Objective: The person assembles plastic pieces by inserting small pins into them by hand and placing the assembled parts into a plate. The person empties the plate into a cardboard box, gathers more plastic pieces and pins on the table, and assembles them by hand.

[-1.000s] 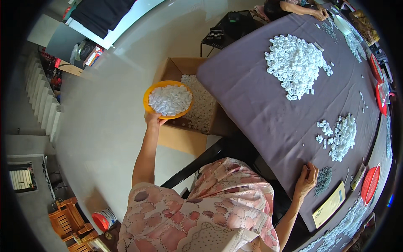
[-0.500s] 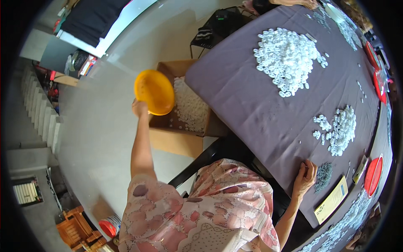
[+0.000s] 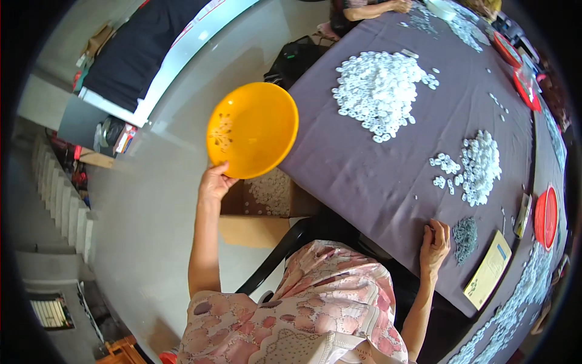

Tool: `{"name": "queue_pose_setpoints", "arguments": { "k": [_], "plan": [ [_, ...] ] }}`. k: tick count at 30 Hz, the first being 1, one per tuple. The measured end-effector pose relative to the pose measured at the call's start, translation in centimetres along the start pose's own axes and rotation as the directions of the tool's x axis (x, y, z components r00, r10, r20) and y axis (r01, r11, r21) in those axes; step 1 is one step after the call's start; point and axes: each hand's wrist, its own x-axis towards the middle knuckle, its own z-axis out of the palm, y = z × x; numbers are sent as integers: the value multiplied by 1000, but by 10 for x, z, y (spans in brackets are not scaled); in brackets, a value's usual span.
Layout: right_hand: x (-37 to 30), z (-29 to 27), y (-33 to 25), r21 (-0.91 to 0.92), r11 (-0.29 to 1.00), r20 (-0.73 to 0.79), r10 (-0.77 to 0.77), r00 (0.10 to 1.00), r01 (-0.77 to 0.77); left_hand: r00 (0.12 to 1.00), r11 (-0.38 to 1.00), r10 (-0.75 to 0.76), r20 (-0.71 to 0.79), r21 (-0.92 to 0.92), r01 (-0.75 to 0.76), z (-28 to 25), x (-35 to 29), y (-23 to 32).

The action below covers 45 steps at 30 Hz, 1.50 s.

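Observation:
My left hand (image 3: 215,184) grips the rim of a yellow plastic bowl (image 3: 257,130), tilted so its inside shows, with a dark flower print and nothing in it. The bowl hangs in the air over a cardboard box (image 3: 254,232) of small white pieces (image 3: 270,191), beside the table corner. On the table my right hand (image 3: 434,249) rests with its fingers curled in; whatever may be inside them is hidden. Close beside it lies a small heap of dark grey-green bits (image 3: 465,241). White oval rings form a large pile (image 3: 379,91) and a smaller pile (image 3: 481,167) farther off.
A dark grey cloth covers the table (image 3: 357,176). Right of my hand are a yellow card (image 3: 488,273), a red basket (image 3: 546,217) and a spread of pale pieces (image 3: 509,321). Another person's arm (image 3: 376,10) rests at the far edge. A black chair arm (image 3: 273,258) is near me.
My left hand has raised the yellow bowl and brought it right, from beside the box toward the table corner. My right hand stays curled in the same spot on the table.

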Motion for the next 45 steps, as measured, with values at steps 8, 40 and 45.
{"name": "queue_pose_setpoints", "arguments": {
  "k": [8,40,45],
  "plan": [
    [6,-4,-1,58,995,-14,76,997,-75,976,996,-76,202,70,63,64,17,-38],
    [50,-57,37,78,974,-166,224,960,-214,50,282,203,978,-10,-959,470,-5,-218],
    [93,-61,84,-224,921,-334,236,913,-320,-4,281,176,984,-54,-958,547,13,-245]
  ]
}}
